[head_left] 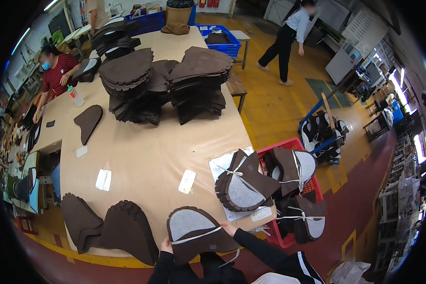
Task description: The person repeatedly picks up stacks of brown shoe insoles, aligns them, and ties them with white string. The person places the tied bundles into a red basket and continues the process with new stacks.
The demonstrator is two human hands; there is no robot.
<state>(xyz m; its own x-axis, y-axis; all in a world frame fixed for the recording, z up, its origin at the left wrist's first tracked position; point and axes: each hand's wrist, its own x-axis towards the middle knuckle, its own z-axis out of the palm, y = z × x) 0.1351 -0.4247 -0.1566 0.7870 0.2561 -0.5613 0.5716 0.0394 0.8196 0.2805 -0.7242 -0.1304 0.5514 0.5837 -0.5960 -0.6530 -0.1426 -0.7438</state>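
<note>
At the table's near edge I hold a bundle of dark brown cut pieces (199, 247) with a light grey panel (188, 224) on its upper part. A white tie strip (199, 235) crosses it, and a loose tail hangs at its lower right. My left hand (166, 245) grips the bundle's left edge. On the right side, where the strip meets the edge, my right hand (229, 229) is closed on the strip; its fingertips are partly hidden. Left of the bundle lie a scalloped brown stack (128, 232) and more brown pieces (80, 222).
Tied bundles (244, 182) lie on papers at the table's right corner. More fill a red crate (296, 142) beside it. Tall brown stacks (196, 75) stand farther back, near a bottle (75, 96). One person (61, 71) sits at left; another (288, 38) walks beyond.
</note>
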